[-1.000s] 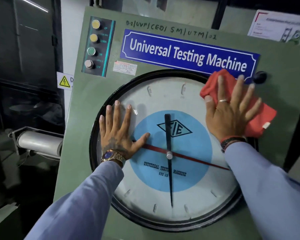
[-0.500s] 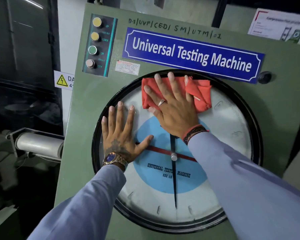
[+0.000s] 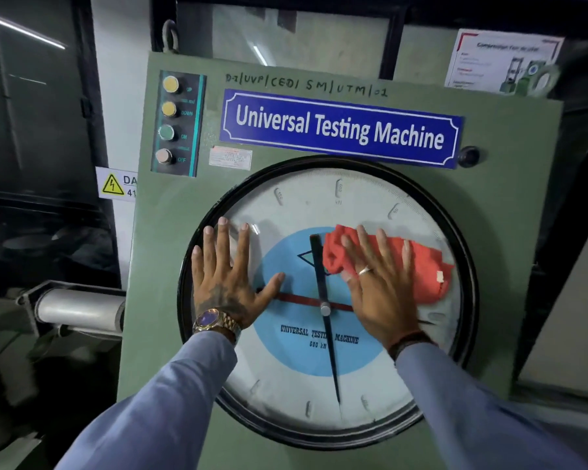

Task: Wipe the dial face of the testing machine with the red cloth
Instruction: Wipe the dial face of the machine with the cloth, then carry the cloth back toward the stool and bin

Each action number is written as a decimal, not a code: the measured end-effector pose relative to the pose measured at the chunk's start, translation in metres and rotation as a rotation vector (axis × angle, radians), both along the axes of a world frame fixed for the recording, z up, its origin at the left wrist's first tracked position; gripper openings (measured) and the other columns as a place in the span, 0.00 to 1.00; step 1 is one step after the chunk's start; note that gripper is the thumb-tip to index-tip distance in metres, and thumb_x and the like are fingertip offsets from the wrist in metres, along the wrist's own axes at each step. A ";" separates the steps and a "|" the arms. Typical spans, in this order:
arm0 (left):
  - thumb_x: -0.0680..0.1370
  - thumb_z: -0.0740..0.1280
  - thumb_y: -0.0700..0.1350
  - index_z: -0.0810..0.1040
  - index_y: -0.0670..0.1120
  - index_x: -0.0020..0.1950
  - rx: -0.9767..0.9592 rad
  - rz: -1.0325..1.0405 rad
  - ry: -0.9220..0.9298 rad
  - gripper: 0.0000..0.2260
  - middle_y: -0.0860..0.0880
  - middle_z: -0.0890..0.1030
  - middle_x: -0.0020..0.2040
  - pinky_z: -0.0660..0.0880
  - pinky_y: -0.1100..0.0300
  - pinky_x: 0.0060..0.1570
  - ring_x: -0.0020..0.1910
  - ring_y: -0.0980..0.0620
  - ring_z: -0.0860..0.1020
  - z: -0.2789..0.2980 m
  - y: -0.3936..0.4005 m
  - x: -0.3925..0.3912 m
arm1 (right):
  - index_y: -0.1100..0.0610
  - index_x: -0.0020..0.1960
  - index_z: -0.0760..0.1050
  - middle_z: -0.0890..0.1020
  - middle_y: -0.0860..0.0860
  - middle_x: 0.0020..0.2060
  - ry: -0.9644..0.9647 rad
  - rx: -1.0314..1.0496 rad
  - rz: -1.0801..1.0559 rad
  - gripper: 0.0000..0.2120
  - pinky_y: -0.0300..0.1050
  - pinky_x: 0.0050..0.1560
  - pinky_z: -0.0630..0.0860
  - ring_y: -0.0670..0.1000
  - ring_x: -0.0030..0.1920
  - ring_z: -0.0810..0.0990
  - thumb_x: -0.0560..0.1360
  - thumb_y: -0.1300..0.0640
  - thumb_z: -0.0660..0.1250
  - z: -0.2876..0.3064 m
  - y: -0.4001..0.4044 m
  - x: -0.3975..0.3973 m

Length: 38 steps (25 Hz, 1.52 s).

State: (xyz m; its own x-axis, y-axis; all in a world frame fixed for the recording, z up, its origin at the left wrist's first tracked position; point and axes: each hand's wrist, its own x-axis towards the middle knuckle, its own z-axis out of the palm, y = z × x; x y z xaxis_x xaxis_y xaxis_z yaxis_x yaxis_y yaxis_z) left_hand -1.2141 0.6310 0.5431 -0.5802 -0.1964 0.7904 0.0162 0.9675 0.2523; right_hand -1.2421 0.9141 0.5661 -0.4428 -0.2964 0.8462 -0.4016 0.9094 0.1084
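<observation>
Right hand [image 3: 381, 293] presses red cloth [image 3: 421, 266] near the dial face [image 3: 302, 385] right rim.

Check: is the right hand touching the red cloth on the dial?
Touching. The head view shows the right hand lying flat on the red cloth, fingers spread over it against the dial face.

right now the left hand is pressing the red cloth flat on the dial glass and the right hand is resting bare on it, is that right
The hands are swapped. In the head view the right hand presses the red cloth flat against the dial glass, right of the black pointer. The left hand, the one with the wristwatch, rests bare on the glass with fingers spread.
</observation>
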 end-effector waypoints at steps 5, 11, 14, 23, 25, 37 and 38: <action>0.79 0.55 0.72 0.62 0.48 0.88 -0.059 0.000 0.086 0.43 0.40 0.72 0.80 0.61 0.32 0.82 0.79 0.34 0.70 0.055 -0.022 0.038 | 0.52 0.80 0.74 0.78 0.54 0.79 -0.341 -1.508 0.463 0.37 0.48 0.73 0.70 0.56 0.75 0.79 0.85 0.27 0.53 0.076 -0.059 0.043; 0.81 0.54 0.70 0.63 0.46 0.87 -0.097 0.111 0.159 0.41 0.39 0.74 0.77 0.62 0.33 0.80 0.76 0.34 0.72 0.117 -0.050 0.090 | 0.58 0.66 0.85 0.87 0.63 0.60 -0.610 -1.930 1.533 0.37 0.73 0.73 0.76 0.67 0.61 0.88 0.75 0.27 0.72 0.088 -0.064 0.097; 0.81 0.53 0.70 0.63 0.47 0.87 -0.132 0.161 0.145 0.40 0.40 0.74 0.77 0.62 0.33 0.79 0.75 0.35 0.72 0.117 -0.069 0.124 | 0.67 0.73 0.80 0.81 0.67 0.72 -0.853 -1.865 1.677 0.45 0.79 0.78 0.68 0.72 0.74 0.79 0.74 0.30 0.73 0.070 -0.089 0.121; 0.80 0.53 0.69 0.64 0.47 0.88 -0.107 0.383 -0.015 0.41 0.40 0.73 0.80 0.57 0.32 0.83 0.80 0.34 0.69 0.065 -0.183 0.276 | 0.61 0.85 0.67 0.67 0.67 0.85 -1.522 -1.555 2.012 0.38 0.76 0.78 0.69 0.73 0.84 0.66 0.82 0.40 0.62 0.032 -0.240 0.210; 0.80 0.52 0.70 0.62 0.48 0.89 -0.096 0.464 -0.060 0.41 0.41 0.71 0.82 0.53 0.32 0.85 0.82 0.35 0.67 0.046 -0.218 0.323 | 0.61 0.85 0.67 0.66 0.68 0.85 -1.643 -1.489 1.982 0.38 0.77 0.82 0.64 0.73 0.85 0.64 0.82 0.40 0.60 0.010 -0.288 0.241; 0.83 0.57 0.69 0.56 0.50 0.90 -0.087 0.803 -0.396 0.40 0.43 0.56 0.90 0.48 0.27 0.84 0.90 0.37 0.52 -0.200 -0.411 0.624 | 0.57 0.89 0.57 0.60 0.68 0.87 -2.375 -1.220 1.786 0.44 0.83 0.83 0.42 0.75 0.86 0.58 0.80 0.35 0.61 -0.204 -0.546 0.447; 0.83 0.57 0.68 0.56 0.50 0.90 -0.062 0.815 -0.428 0.40 0.42 0.56 0.90 0.49 0.27 0.84 0.90 0.36 0.52 -0.226 -0.423 0.644 | 0.57 0.89 0.57 0.59 0.68 0.87 -2.427 -1.209 1.742 0.44 0.83 0.83 0.42 0.75 0.86 0.57 0.81 0.35 0.60 -0.228 -0.562 0.460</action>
State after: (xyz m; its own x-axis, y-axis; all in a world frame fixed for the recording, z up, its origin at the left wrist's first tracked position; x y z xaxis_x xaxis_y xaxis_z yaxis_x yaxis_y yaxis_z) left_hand -0.5705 0.2084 0.3175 -0.5264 -0.6370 0.5632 -0.7587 0.6509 0.0271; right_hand -0.7817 0.3520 0.3381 -0.1543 -0.9840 0.0886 0.8030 -0.1771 -0.5690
